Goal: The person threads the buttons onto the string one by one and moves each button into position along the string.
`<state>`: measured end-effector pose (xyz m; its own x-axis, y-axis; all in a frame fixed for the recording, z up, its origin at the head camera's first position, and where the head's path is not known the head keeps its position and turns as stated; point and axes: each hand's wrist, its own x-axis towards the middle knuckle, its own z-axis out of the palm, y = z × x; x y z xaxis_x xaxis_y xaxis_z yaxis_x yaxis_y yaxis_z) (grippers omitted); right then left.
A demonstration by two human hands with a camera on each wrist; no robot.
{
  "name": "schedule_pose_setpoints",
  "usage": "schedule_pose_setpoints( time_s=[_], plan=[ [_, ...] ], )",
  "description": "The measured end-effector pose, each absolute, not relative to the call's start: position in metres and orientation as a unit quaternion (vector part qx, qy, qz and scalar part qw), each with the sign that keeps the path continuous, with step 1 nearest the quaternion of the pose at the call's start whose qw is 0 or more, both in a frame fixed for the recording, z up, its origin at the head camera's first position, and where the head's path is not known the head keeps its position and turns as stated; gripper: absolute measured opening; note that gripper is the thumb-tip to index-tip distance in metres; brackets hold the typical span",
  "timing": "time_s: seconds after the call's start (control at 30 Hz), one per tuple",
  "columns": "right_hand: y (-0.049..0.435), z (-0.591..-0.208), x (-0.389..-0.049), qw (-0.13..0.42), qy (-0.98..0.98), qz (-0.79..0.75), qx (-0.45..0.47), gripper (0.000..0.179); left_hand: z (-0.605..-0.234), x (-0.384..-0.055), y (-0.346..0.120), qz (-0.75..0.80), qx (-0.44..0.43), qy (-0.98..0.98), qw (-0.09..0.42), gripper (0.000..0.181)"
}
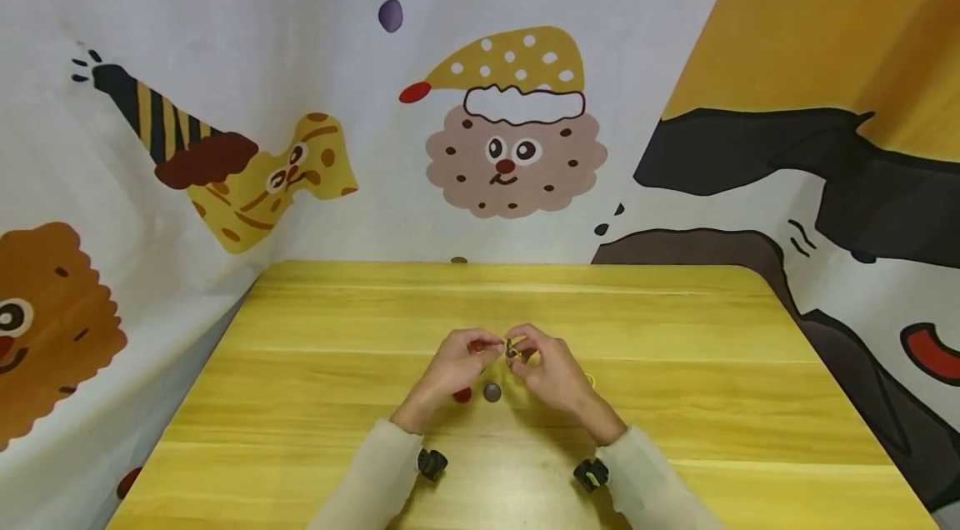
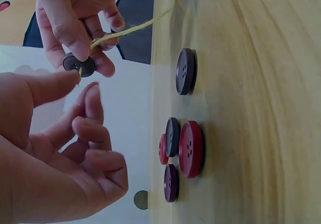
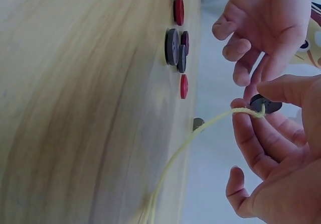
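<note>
My right hand [image 1: 553, 370] pinches a small dark button [image 3: 266, 104] between thumb and fingers, held up over the table. A yellow cord [image 3: 198, 131] runs to this button, and its short end [image 2: 80, 72] pokes out of a hole on the side facing my left hand [image 2: 65, 148]. The left thumb tip is right at the button's edge and the cord end, with the index fingertip a little apart from it. The left hand's other fingers are loosely bent. From the right hand, the rest of the cord trails down to the table.
Several loose buttons lie on the wooden table [image 1: 337, 413] beneath the hands: a large red one [image 2: 190, 149], a dark grey one [image 2: 186, 71], a smaller dark one [image 2: 172, 136], a purple one [image 2: 171, 183] and small red ones. A printed curtain [image 1: 337, 38] hangs behind the table.
</note>
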<state>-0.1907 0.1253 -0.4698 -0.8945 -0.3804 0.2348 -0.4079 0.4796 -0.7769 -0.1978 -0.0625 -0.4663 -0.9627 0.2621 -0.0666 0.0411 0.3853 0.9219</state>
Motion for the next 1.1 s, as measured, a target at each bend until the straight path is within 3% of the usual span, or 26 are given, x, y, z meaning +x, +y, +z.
schedule_pose_setpoints(
  time_s=[0.23,1.1],
  plan=[
    [0.122,-0.468,-0.194,0.017,-0.856,0.463,0.229,0.032,-0.465,-0.199,-0.063,0.543,0.088,0.832,0.075,0.014],
    [0.144,-0.465,-0.200,-0.060,-0.854,0.474,0.205,0.026,-0.462,-0.202,-0.065,0.546,0.083,0.829,0.089,0.015]
  ],
)
